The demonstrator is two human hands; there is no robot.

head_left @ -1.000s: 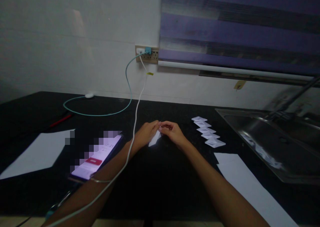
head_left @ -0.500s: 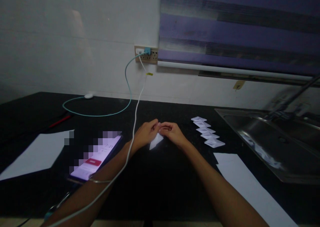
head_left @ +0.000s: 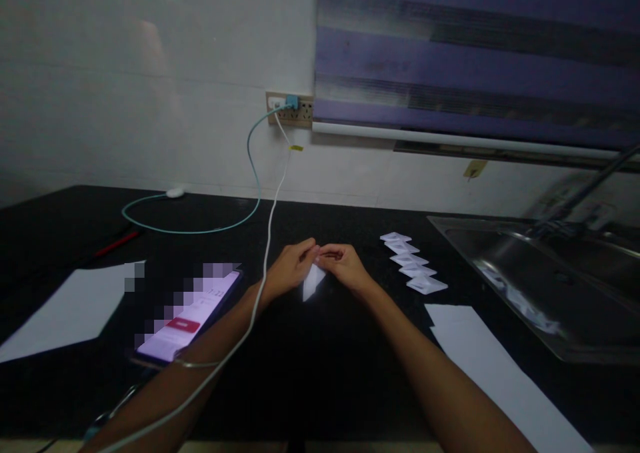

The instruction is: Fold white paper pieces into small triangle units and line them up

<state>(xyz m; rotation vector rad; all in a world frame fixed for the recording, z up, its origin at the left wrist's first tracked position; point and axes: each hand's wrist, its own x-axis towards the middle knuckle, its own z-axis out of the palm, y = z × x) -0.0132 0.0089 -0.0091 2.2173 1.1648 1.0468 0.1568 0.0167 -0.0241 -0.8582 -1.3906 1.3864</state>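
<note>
Both hands meet over the middle of the black stone tabletop [head_left: 320, 373], just left of the row of five small folded white paper pieces [head_left: 414, 265] that serves here as the landmark. The left hand [head_left: 290, 266] and the right hand [head_left: 343, 264] each pinch the top of a small white folded paper triangle [head_left: 313, 282], fingers narrowed onto its upper edge, while its lower point hangs down toward the tabletop; whether it touches the surface cannot be told.

A likely slip: the paper piece is small and gripped only at its upper edge, so uneven pull from either hand could skew the crease or tear the corner. The white charging cable [head_left: 267, 240], left of the row, drapes across the left forearm; a wide arm movement could tug it and shift the lit smartphone [head_left: 187, 320] lying farther left of the row. A careless right elbow could also disturb the long white paper strip [head_left: 495, 373] lying just nearer the person than the row.

The one container in view is the stainless steel sink [head_left: 540, 286], right of the row. Pale shapes show inside its basin, but they may be reflections and cannot be identified. A plain white paper sheet [head_left: 70, 310] lies far left of the row.
</note>
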